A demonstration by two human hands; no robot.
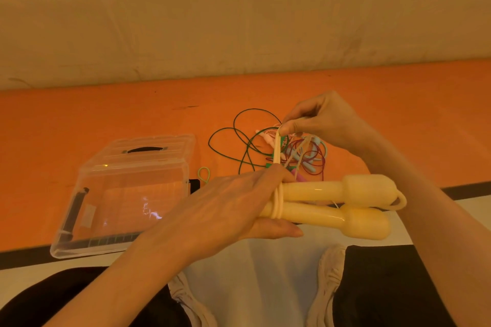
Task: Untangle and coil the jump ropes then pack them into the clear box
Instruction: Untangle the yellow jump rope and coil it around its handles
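Likely a gym or sports hall, orange mat floor (106, 114), black line (465, 191), scuffed plain wall (239, 8)

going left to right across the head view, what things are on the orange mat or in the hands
clear box → small green loop → left hand → tangled jump ropes → yellow handles, held side by side by the left hand, with the right hand above pinching the yellow cord
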